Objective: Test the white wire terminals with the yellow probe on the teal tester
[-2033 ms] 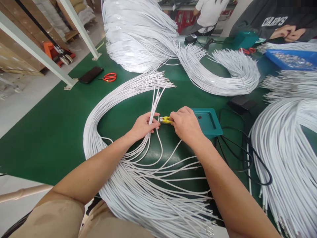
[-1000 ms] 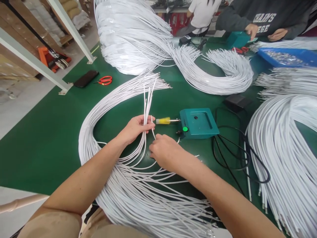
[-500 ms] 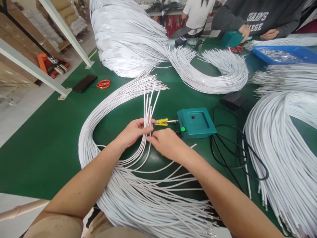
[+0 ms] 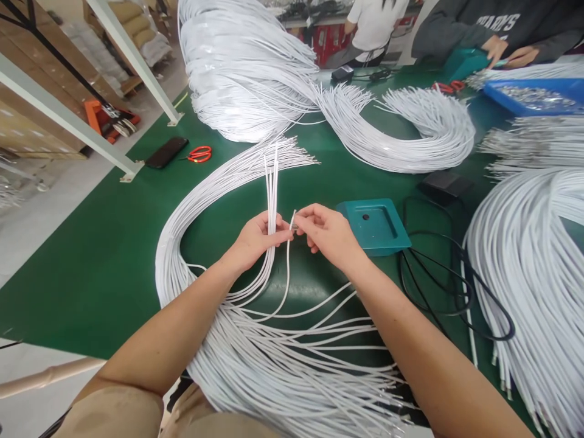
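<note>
Item: wire sorting at a green bench mat. Left hand: closed around a bunch of white wires, whose stripped ends stand up and away from the person, above the fist. Right hand: thumb and forefinger pinched on the tip of a single white wire, which curves down to the loose heap by the person's lap. The two sets of fingertips nearly touch, just left of a teal tester box. Handling note (a judgement): the pinch is best kept close to the bare end, so that the tip does not wander, and the left fist should stay snug enough that the held ends remain level and none slips back into the heap. Pose: both forearms reach forward and converge, left wrist straight, right wrist bent slightly inward, its other fingers curled loosely. Also present: black cables right of the box, red scissors beside a black phone far left, and a co-worker's hands at the far edge.
</note>
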A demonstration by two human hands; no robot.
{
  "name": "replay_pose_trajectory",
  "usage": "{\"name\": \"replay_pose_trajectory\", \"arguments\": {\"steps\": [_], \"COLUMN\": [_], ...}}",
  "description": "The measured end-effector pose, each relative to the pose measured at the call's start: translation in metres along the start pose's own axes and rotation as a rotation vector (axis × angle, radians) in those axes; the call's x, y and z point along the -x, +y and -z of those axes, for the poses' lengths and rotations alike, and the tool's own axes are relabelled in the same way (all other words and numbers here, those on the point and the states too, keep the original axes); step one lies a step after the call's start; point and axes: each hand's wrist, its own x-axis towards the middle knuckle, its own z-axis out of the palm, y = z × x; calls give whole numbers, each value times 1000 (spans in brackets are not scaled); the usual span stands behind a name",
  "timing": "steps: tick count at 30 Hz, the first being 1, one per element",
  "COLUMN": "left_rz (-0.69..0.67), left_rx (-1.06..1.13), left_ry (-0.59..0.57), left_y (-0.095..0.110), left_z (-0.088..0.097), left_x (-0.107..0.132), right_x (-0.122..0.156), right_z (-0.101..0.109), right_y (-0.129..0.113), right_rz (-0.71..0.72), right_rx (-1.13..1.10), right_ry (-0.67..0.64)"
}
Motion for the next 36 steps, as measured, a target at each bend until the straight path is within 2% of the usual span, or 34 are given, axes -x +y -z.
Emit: {"name": "replay_pose_trajectory", "arguments": {"steps": [4,9,15,18,21,24,32,34,36], "left_rz": [15,2,-54,-84,-118,-150,-127,-123,-131], "left_rx": [-119,-25,-33,-108,-157,-186,-238,-225,-181], "left_ry": [-29,-10,-17,-47,-74,-85,22,31,10], "left_y": [-1,-2,-1,-1,-1,-3,-3,-2,-1], "left_z": [-6,-8,-9,-11,-14,-15,-8,-8,-9], "left_x": [3,3,4,6,9,10,8,8,8], "right_x": [-3,-3,-5,-5,-4,-4,-5,-4,-3], "right_z": [1,-4,-8,-8,-8,-9,-8,-9,-9], "right_y": [3,7,11,10,9,9,16,15,13], "right_rz": [-18,-15,-193,-194,-190,-192,-175,-159,-121], "right_rx": [-220,-403,-787,-792,-724,-660,-791,-764,-651], "right_ry": [23,4,-199,-202,-163,-184,-295,-252,-157]}}
